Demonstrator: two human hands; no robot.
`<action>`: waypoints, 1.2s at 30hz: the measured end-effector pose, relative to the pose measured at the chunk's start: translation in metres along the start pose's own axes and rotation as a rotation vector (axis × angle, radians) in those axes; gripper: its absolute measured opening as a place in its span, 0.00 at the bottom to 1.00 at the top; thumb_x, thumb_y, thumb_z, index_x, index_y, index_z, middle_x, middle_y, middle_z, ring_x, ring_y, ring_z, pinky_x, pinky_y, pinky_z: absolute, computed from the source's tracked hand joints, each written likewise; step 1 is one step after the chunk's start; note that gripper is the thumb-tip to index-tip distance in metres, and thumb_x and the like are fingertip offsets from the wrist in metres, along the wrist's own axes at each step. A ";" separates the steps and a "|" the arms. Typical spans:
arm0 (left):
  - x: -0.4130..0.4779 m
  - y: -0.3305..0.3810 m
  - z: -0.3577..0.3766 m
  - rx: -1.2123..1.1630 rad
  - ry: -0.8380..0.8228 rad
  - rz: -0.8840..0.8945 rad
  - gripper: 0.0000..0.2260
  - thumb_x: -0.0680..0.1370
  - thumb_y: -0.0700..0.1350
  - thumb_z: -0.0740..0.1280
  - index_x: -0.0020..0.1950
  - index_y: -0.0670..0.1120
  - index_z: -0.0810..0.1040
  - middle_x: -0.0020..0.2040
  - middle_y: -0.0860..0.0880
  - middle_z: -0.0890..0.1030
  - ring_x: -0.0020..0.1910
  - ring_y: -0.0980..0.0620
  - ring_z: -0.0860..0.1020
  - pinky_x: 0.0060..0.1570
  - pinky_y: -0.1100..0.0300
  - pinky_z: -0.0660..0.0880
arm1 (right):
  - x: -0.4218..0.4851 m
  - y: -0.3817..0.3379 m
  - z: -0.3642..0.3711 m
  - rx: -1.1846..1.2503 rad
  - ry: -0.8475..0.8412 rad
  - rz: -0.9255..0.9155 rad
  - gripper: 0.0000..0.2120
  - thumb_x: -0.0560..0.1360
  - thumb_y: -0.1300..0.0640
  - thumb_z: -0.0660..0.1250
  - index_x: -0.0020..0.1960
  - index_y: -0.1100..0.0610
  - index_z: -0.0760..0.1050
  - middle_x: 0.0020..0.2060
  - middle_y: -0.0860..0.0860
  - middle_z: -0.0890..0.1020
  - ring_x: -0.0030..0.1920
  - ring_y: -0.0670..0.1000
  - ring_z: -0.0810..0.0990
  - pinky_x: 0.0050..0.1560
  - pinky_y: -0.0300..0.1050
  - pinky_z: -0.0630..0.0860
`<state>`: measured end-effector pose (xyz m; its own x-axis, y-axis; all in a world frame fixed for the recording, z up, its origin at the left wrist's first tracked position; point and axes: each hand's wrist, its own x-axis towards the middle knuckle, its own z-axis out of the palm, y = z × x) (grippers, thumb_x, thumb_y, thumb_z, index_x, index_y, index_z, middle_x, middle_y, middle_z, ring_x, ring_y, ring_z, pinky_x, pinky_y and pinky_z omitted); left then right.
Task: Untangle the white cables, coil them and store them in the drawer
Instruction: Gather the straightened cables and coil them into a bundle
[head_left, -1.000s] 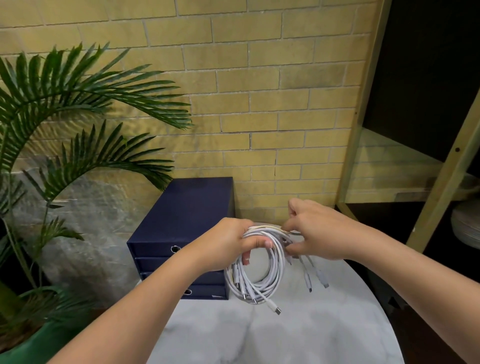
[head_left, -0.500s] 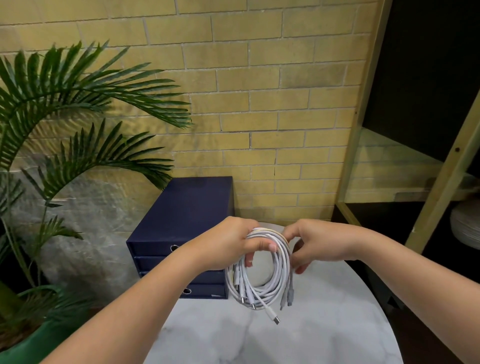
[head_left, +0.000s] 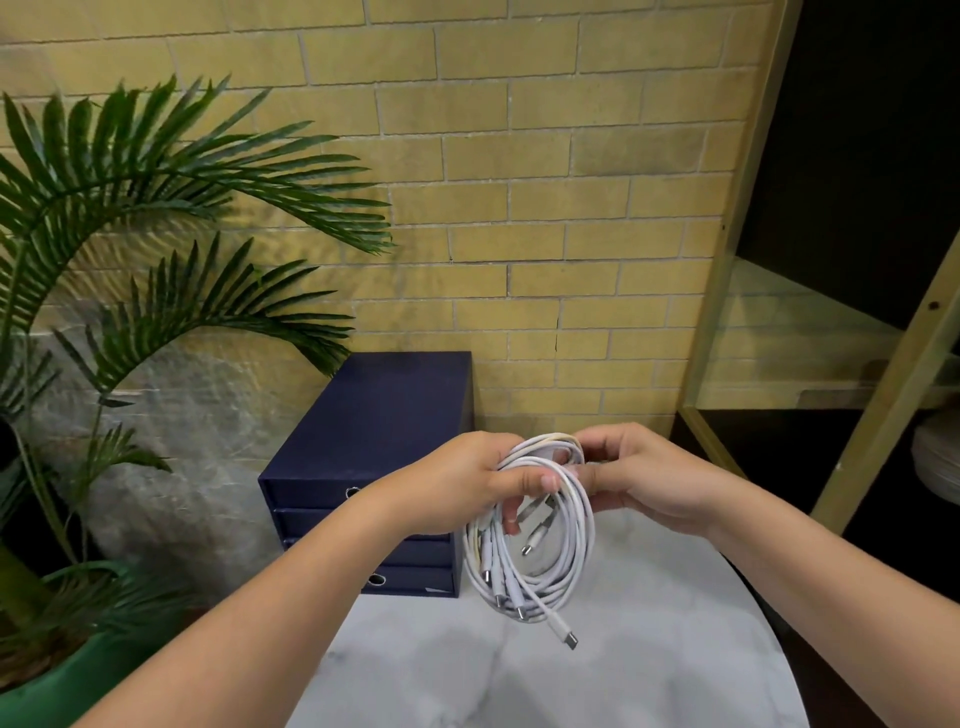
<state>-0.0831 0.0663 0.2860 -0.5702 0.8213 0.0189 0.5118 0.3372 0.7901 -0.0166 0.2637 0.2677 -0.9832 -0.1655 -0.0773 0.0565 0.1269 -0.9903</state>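
Fingers (head_left: 522, 480) — half behind white cables (head_left: 579, 530)

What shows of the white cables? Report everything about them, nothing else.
The white cables are several thin, smooth, plastic-looking cords wound together into one loose round coil, hanging upright in the air above the marble table. Several silver-tipped plugs dangle inside and below the loop; one sticks out at the bottom. The left hand grips the coil's upper left, thumb across the strands; the right hand pinches its top right.
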 end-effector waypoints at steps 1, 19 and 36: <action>-0.001 0.000 -0.001 -0.004 -0.007 0.002 0.11 0.72 0.62 0.66 0.38 0.56 0.76 0.32 0.50 0.80 0.33 0.55 0.80 0.39 0.60 0.72 | 0.001 0.001 0.000 0.033 -0.008 0.009 0.15 0.73 0.61 0.69 0.58 0.67 0.76 0.48 0.63 0.80 0.48 0.59 0.78 0.48 0.48 0.80; -0.001 0.000 -0.005 -0.003 -0.102 0.010 0.24 0.71 0.65 0.68 0.53 0.46 0.80 0.45 0.42 0.82 0.41 0.49 0.78 0.51 0.45 0.76 | -0.006 0.011 0.005 0.354 -0.222 0.075 0.17 0.71 0.60 0.72 0.60 0.58 0.78 0.47 0.61 0.74 0.42 0.51 0.78 0.44 0.43 0.80; 0.003 -0.002 -0.002 0.075 0.099 0.023 0.22 0.69 0.66 0.65 0.49 0.50 0.81 0.40 0.48 0.84 0.40 0.55 0.80 0.46 0.52 0.76 | -0.010 0.007 0.025 0.204 -0.084 0.049 0.18 0.74 0.57 0.67 0.63 0.56 0.74 0.52 0.57 0.78 0.50 0.56 0.70 0.48 0.48 0.66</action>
<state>-0.0870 0.0671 0.2853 -0.6161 0.7813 0.0997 0.5702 0.3552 0.7408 -0.0022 0.2418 0.2584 -0.9609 -0.2462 -0.1270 0.1464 -0.0622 -0.9873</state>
